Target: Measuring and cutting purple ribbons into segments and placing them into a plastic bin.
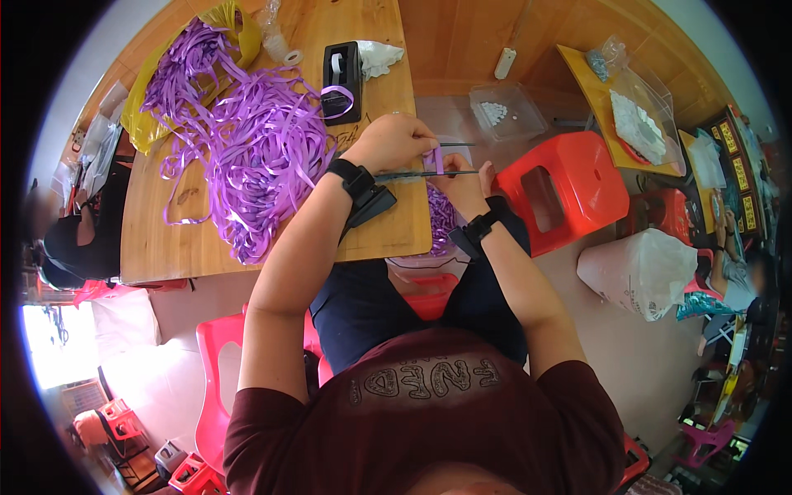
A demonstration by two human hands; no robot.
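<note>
My left hand [394, 142] reaches past the table's right edge, its thumb and finger pinching a short piece of purple ribbon [438, 160]. Close beside it is my right hand [464, 186], its fingers curled next to the ribbon and a thin dark bar [417, 174]. What the right fingers grip is partly hidden. The bar runs sideways below the left fingertips. Beneath my hands, a pile of shiny purple cut pieces [441, 219] lies beside the table edge. A large tangled heap of purple ribbon [268, 153] covers the table left of my left forearm.
A yellow plastic bag [139, 111] holds more ribbon. A black tape dispenser [341, 103] stands on the wooden table [177, 247]. To the right are a red stool [590, 177], a clear bin with white pieces [528, 115] and a white sack [631, 268]. Other people sit at both sides.
</note>
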